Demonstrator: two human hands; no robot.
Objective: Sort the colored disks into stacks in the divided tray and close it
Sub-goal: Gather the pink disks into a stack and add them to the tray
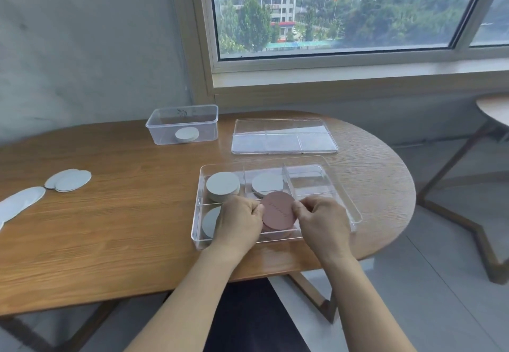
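A clear divided tray (348,200) sits near the table's front edge. My left hand (238,220) and my right hand (323,220) pinch opposite edges of a pink disk (278,209), held over a pink stack in the tray's front middle compartment. Grey disk stacks fill the back left compartment (222,186) and the back middle compartment (266,183). Another grey stack (210,220) lies front left, partly hidden by my left hand. The right compartments look empty. The tray's clear lid (283,136) lies flat behind the tray.
A clear tub (183,123) at the back holds a pale disk stack (187,134). Loose pale disks (68,180) lie at the table's left, with more (20,202) at the far left edge. A second small table (493,109) stands to the right.
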